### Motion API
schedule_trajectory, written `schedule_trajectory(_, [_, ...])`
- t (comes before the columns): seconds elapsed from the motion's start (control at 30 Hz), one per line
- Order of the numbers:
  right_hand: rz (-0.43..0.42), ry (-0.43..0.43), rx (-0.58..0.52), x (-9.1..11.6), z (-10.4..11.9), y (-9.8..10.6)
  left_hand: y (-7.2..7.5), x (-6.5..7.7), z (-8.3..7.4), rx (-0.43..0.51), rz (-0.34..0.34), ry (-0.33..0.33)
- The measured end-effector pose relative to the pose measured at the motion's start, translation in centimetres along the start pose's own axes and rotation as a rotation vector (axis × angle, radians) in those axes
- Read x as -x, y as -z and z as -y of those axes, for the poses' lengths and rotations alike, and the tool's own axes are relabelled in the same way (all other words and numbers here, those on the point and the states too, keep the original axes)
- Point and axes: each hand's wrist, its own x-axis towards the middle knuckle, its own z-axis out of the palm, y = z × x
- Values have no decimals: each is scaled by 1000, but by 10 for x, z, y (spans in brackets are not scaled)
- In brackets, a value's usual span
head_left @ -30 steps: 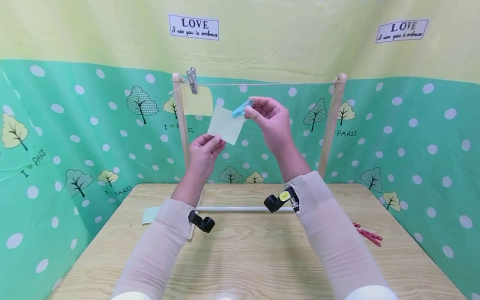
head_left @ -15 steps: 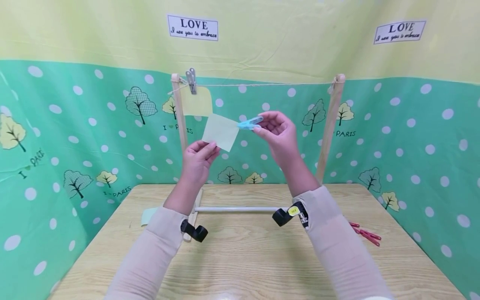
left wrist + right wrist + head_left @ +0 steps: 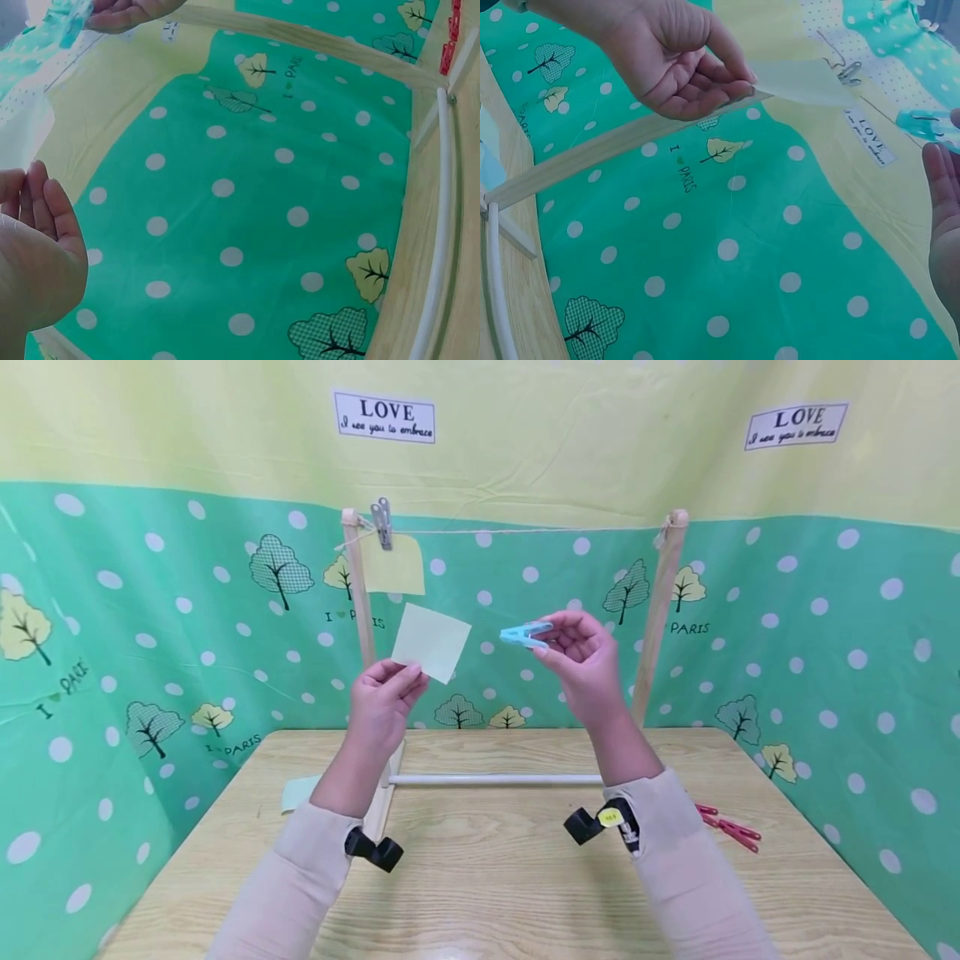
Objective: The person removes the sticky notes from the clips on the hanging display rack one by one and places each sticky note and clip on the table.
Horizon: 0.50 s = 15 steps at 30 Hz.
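Between thumb and fingers my left hand (image 3: 381, 697) pinches a square of pale green paper (image 3: 432, 643) by its lower left edge. To the right, my right hand (image 3: 587, 664) pinches a light blue clothespin (image 3: 525, 634) by its handle ends, its tip pointing left toward the paper. A gap separates clothespin and paper. Above and behind them a string (image 3: 517, 532) runs between two wooden posts. At its left end a grey clothespin (image 3: 382, 523) holds a yellow sheet of paper (image 3: 395, 565). The right wrist view also shows the green paper (image 3: 802, 81) and the blue clothespin (image 3: 930, 126).
The left post (image 3: 362, 593) and right post (image 3: 660, 610) rise from the wooden table (image 3: 480, 868), joined low down by a white bar (image 3: 495, 780). Red clothespins (image 3: 735, 832) lie at the right. A pale blue-green paper (image 3: 297, 794) lies at the left, partly behind the sleeve.
The blue clothespin has come away from the green paper's corner and moved right and down with my right hand. My left hand has lowered the paper, slightly leftward.
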Motion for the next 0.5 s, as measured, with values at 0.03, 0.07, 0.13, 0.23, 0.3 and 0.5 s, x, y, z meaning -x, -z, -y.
schedule_trajectory(0.03, [-1, -3, 2, 3, 1, 2, 1, 2, -1, 5, 1, 1])
schedule_trajectory(0.07, [-4, -6, 0, 5, 1, 4, 2, 3, -1, 2, -1, 0])
schedule_trajectory(0.13, [-6, -10, 2, 10, 3, 9, 5, 6, -2, 0, -3, 3])
schedule_trajectory(0.23, [-7, -8, 30, 15, 5, 15, 11, 11, -3, -4, -5, 11])
schedule_trajectory(0.3, [-7, -2, 51, 19, 7, 20, 14, 14, -4, -11, -4, 12])
schedule_trajectory(0.5, [-14, 7, 101, 30, 13, 35, 26, 22, -4, -52, -10, 17])
